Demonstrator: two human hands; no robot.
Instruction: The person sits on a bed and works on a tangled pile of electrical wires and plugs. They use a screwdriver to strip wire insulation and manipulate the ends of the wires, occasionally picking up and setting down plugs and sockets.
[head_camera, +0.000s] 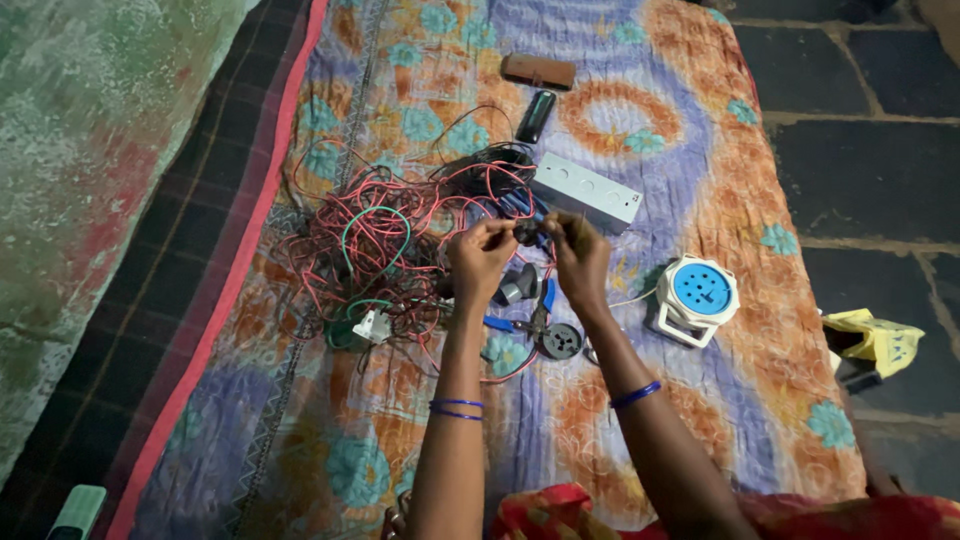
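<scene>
My left hand (479, 262) and my right hand (579, 258) are raised side by side over a patterned cloth (700, 200), fingertips pinched on a small dark part with wires (528, 232) held between them. The wires run back into a big tangle of red, black and green wires (385, 250) to the left. Below my hands lie blue-handled pliers (530, 318), a round black socket (560, 341) and a grey fitting (515, 288).
A long white metal box (588, 188) lies just beyond my hands. A white and blue extension reel (697, 296) sits to the right. A brown case (538, 70) and black tester (535, 116) lie farther off. A yellow bag (878, 340) rests on the stone floor (870, 160).
</scene>
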